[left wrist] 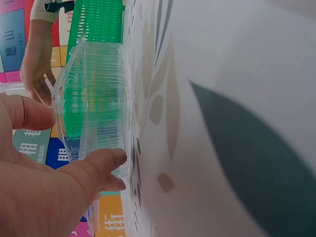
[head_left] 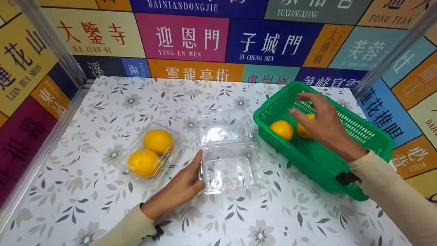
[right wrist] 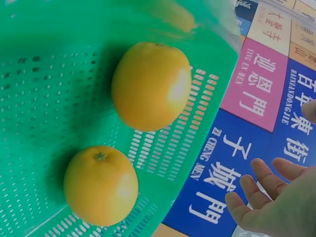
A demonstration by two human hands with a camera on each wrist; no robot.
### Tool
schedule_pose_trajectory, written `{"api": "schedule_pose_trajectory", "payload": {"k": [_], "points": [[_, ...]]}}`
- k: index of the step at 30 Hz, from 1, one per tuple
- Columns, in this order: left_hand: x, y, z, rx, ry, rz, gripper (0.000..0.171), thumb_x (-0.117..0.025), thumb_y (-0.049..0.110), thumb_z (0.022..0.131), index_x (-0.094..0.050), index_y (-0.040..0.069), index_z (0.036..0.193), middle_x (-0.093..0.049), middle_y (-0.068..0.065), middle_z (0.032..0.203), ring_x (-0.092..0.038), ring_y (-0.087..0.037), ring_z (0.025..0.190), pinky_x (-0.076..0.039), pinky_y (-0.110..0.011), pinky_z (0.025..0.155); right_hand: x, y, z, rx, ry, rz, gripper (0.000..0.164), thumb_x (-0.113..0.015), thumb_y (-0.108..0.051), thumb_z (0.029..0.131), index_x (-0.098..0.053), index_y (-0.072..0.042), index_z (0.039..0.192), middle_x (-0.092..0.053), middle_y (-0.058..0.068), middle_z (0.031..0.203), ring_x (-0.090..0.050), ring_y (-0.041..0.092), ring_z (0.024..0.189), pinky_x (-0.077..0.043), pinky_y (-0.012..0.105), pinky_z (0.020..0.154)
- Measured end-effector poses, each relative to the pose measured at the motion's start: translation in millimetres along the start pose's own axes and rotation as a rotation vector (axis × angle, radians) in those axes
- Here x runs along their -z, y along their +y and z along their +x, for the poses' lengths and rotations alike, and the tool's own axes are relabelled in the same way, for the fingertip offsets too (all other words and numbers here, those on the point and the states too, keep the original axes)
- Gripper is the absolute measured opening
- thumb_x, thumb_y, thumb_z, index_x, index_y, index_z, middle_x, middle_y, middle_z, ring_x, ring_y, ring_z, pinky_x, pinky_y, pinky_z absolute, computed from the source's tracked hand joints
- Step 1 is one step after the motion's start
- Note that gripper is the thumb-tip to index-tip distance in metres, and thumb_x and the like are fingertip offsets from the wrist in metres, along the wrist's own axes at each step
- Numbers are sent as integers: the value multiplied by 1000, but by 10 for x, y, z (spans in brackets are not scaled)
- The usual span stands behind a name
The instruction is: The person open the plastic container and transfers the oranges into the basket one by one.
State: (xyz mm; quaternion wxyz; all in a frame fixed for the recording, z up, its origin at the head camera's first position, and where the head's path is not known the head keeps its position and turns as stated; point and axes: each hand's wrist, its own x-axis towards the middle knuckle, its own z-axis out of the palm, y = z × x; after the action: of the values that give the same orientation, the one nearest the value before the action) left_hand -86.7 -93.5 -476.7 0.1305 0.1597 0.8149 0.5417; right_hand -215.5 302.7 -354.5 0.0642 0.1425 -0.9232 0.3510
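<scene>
In the head view, a clear plastic clamshell box (head_left: 253, 150) lies unfolded on the table, its lid half toward the back. My left hand (head_left: 181, 188) rests against the left side of its base, fingers extended and thumb near the front corner. The left wrist view shows the fingers (left wrist: 106, 160) beside the ribbed clear wall (left wrist: 101, 64). Over the green basket (head_left: 297, 160), my right hand (head_left: 321, 119) hovers with fingers spread, holding nothing. Two oranges sit in the basket, one orange (head_left: 281, 130) in plain sight and another orange (head_left: 304, 128) partly behind the hand.
Left of the unfolded box stands another clear clamshell box (head_left: 175, 150) with two oranges, the back orange (head_left: 158, 141) and the front orange (head_left: 143, 163). The flower-patterned table (head_left: 259, 218) ends at panels (head_left: 184, 37) covered in lettering.
</scene>
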Motion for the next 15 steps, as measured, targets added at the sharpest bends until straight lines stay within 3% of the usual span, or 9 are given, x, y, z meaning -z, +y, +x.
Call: {"api": "schedule_pose_trajectory", "payload": {"k": [15], "points": [[-4,5,10,-8,8,23,96,-60,5,99,-2,3,175,-12,-16,181,-24,-28,165,-22,-47,133,-117,-218,-151,54,-14,13,52,-72,-29,108,-59,-3,151,-57,19,155,-47,42,148,-36,67,125]]}}
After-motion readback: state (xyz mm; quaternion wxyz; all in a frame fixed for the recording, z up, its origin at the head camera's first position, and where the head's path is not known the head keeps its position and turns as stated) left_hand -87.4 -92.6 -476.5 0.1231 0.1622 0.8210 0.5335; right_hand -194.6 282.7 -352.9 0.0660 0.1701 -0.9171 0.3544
